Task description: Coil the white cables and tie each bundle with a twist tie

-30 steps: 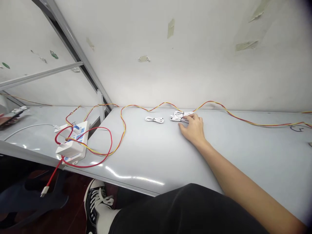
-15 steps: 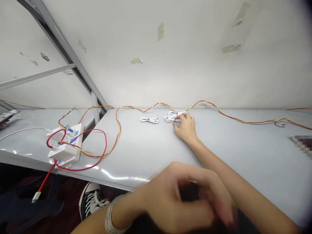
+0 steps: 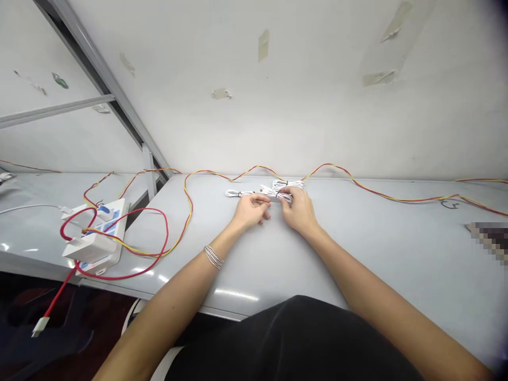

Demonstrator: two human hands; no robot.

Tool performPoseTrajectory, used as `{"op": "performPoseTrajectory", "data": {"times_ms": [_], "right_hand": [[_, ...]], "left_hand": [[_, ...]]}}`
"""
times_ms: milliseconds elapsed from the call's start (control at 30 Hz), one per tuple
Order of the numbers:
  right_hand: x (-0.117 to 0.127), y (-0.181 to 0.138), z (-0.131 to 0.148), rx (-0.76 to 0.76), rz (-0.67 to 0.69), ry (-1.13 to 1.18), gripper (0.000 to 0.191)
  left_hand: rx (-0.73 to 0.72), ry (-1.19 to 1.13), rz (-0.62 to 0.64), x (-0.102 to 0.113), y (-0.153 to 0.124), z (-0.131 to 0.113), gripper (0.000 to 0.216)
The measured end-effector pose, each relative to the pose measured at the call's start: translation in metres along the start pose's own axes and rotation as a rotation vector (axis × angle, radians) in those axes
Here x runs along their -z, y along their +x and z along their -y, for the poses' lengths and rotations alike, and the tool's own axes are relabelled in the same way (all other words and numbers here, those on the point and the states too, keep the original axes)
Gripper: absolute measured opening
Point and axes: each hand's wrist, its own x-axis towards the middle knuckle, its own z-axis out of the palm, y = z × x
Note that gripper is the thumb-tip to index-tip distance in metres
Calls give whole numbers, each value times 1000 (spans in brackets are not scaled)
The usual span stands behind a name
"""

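Note:
My right hand [image 3: 300, 209] pinches a tied bundle of white cable [image 3: 283, 197] in front of another coiled white cable [image 3: 291, 183] lying near the wall. A white connector end sticks out of the pinched bundle to the left. My left hand [image 3: 251, 210], with a silver bracelet on its wrist, is beside it on the left. Its fingers are loosely curled and apart, and nothing shows between them. Just behind that hand, a separate tied white cable [image 3: 238, 193] lies on the grey table [image 3: 357, 254], partly hidden by the fingers.
A white power strip [image 3: 113, 233] with plugged-in adapters and looped red cable [image 3: 161, 254] sits at the left. A twisted red and yellow wire [image 3: 381, 197] runs along the white wall [image 3: 317, 106]. At the far right edge lies a blurred-out object [image 3: 490, 241].
My left hand has moved from close to the camera forward to the white cables. My right hand stays at the bundles, with one now drawn slightly apart from the other.

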Motion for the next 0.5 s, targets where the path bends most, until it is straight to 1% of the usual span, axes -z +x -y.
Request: {"op": "performPoseTrajectory", "data": {"times_ms": [100,167,267,400,500], "right_hand": [[-5,-6,14,27,-41,151,18],[-7,-9,22,30,-46,214,18],[-7,-11,28,30,-45,278,17],[-7,-11,26,68,-52,328,16],[-9,-11,24,118,-73,358,14]], "left_hand": [[-74,-199,-24,2,-2,4,19],[-129,-247,-24,5,0,5,27],[-157,-268,-24,9,4,7,34],[-151,-343,-6,10,7,12,34],[-124,-416,34,12,8,14,30]]}}
